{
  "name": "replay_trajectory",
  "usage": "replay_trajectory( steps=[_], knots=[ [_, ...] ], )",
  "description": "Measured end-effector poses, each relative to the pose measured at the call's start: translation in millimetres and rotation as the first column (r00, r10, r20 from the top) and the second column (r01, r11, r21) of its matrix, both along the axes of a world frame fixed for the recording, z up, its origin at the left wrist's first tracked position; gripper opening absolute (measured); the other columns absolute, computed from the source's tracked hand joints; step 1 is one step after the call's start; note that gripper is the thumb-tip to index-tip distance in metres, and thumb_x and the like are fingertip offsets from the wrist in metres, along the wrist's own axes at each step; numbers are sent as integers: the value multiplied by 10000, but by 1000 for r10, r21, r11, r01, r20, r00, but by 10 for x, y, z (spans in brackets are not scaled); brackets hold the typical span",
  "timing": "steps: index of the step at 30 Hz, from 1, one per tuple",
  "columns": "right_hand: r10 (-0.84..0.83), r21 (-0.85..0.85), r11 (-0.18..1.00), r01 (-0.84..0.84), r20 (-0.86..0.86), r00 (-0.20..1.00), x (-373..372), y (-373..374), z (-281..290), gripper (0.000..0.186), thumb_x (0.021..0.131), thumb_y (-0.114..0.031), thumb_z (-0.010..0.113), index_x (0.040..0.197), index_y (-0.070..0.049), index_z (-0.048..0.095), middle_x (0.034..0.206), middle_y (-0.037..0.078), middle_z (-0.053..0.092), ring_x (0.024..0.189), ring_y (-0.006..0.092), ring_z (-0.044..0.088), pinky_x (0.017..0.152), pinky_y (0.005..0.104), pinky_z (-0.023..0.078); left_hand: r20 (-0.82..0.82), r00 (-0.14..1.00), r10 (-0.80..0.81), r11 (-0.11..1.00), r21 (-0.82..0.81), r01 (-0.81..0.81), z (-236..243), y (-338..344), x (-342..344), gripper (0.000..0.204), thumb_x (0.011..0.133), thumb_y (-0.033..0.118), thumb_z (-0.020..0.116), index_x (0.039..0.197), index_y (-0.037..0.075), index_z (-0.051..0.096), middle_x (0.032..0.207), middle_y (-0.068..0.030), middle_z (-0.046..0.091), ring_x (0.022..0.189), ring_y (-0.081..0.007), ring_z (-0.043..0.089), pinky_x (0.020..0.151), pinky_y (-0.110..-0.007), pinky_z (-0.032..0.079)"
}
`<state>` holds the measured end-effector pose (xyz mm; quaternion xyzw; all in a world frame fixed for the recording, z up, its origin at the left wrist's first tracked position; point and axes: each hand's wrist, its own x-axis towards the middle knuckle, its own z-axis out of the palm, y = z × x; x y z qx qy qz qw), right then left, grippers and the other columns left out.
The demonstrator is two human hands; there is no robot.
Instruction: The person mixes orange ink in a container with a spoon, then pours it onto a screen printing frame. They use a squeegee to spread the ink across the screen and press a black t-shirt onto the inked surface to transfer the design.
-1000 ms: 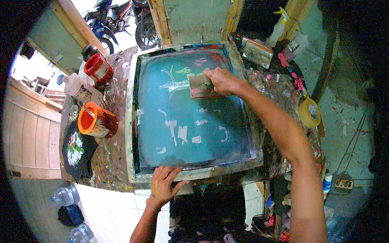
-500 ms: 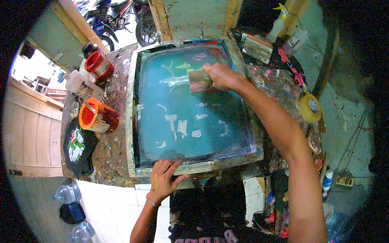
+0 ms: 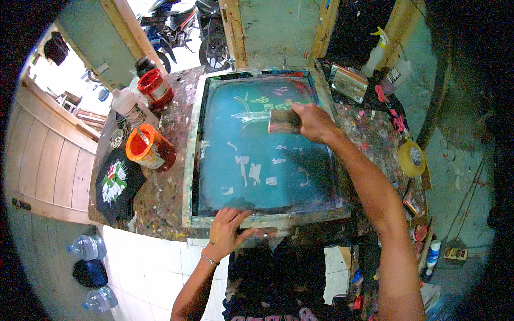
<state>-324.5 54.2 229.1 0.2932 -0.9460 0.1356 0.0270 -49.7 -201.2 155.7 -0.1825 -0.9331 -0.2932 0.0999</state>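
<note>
A screen printing frame (image 3: 194, 176) with pale wooden edges and a blue-green mesh (image 3: 241, 150) lies flat on the worktable. Light design shapes show in the mesh. My right hand (image 3: 316, 122) is closed around a squeegee (image 3: 282, 122), whose flat blade rests on or just over the upper right of the mesh; contact is hard to tell. White streaks lie just left of the blade. At the near edge, my left hand (image 3: 227, 230) lies over the wooden frame with its fingers spread, holding nothing.
Left of the frame stand a red paint tub (image 3: 156, 89), an orange-rimmed tub (image 3: 150, 148), a white bottle (image 3: 131, 108) and a black printed cloth (image 3: 119, 184). On the right are a tape roll (image 3: 411, 158) and a spray bottle (image 3: 376, 53). Water bottles (image 3: 88, 247) stand on the floor.
The whole scene has shifted right and slightly down in view. Both hands keep their places, the right with the squeegee near the upper right mesh, the left on the near edge.
</note>
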Motion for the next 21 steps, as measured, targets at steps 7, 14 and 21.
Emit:
replay_trajectory(
  steps=[7, 14, 21],
  knots=[
    [131, 36, 991, -128, -82, 988, 1404, 208, -93, 242, 791, -20, 591, 1028, -68, 577, 950, 159, 664, 948, 378, 644, 828, 489, 491, -39, 999, -17, 993, 114, 22, 69, 2, -24, 463, 763, 315, 831, 1105, 39, 684, 1040, -125, 662, 930, -315, 604, 832, -409, 498],
    [95, -52, 993, -106, -179, 979, 2066, 252, -432, 314, 770, -32, 610, 1079, -60, 658, 1060, 129, 661, 1019, 337, 616, 919, 467, 463, 8, 804, 594, 680, 529, -508, 84, -552, -179, 456, 810, 196, 816, 1196, 30, 637, 1059, -121, 648, 900, -237, 613, 813, -358, 504],
    [161, 80, 981, -177, 169, 972, 2215, 335, -76, 613, 704, -66, 751, 1285, -31, 560, 1231, 188, 599, 1201, 375, 538, 1049, 479, 409, -43, 435, 899, 403, 468, -787, -231, -1645, -896, 1244, 613, 405, 958, 1476, -95, 214, 1437, -244, 406, 1351, -334, 400, 1145, -393, 319]
  ],
)
